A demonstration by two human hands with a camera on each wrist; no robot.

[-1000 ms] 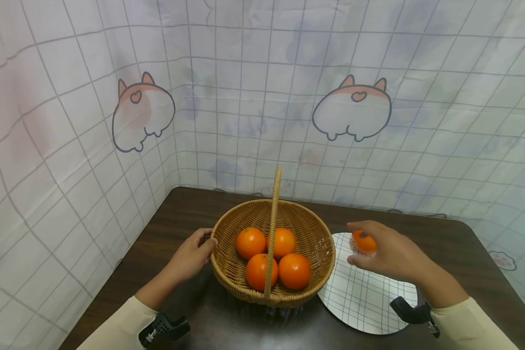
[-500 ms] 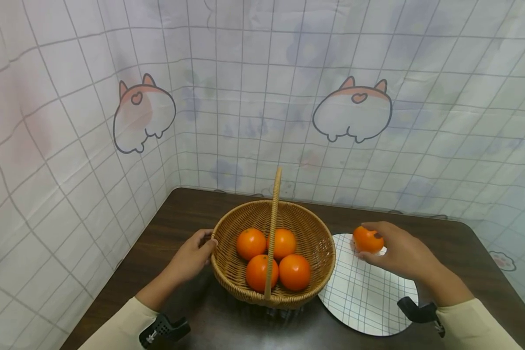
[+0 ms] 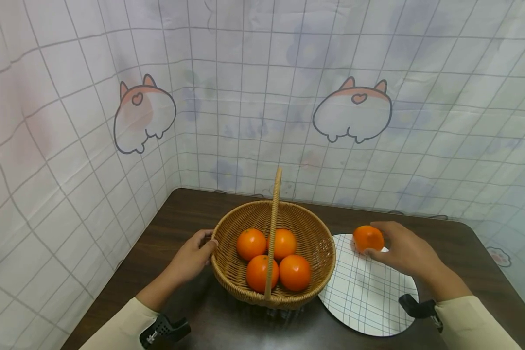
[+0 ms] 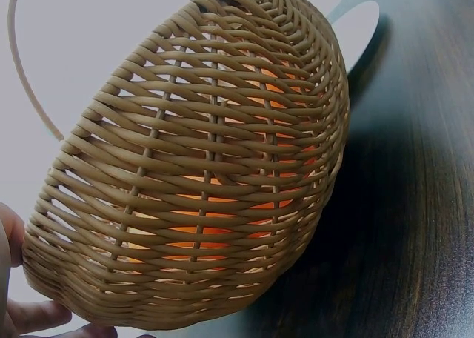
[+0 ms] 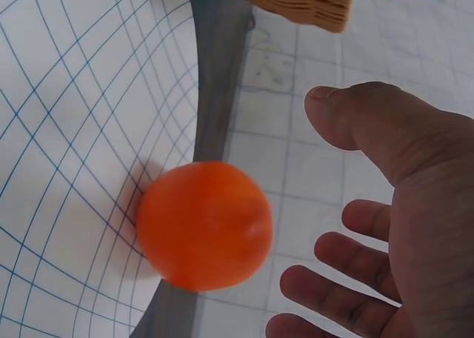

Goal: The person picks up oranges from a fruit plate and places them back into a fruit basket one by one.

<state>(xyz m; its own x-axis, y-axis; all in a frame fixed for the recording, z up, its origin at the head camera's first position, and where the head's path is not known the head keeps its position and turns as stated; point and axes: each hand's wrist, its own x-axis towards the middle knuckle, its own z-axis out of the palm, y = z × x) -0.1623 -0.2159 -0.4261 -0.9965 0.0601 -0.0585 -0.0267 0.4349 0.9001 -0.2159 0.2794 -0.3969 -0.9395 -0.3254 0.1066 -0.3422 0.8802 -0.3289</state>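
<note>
A round wicker basket (image 3: 234, 218) with a tall arched handle holds several oranges (image 3: 295, 272). My left hand (image 3: 191, 256) grips its left rim, thumb over the edge and fingers on the outside. Up close in the left wrist view, the basket's woven wall (image 4: 185, 160) fills most of the picture and orange shows through the gaps. One separate orange (image 3: 368, 238) rests near the far edge of a white plate (image 3: 367, 296) with a blue grid. Beside that orange, my right hand (image 3: 404, 250) has its thumb and fingers spread; the right wrist view shows a gap between them and the fruit.
The dark wooden table (image 3: 188, 209) carries the basket and the plate, which lies close against the basket's right side. Behind and to the left hangs a white grid-patterned curtain (image 3: 253, 112) along the table edge. Each wrist wears a black camera mount (image 3: 164, 330).
My right hand, earlier over the orange on the plate and partly hiding it, has drawn off to the right, and the orange stays behind. The left hand and basket have held still.
</note>
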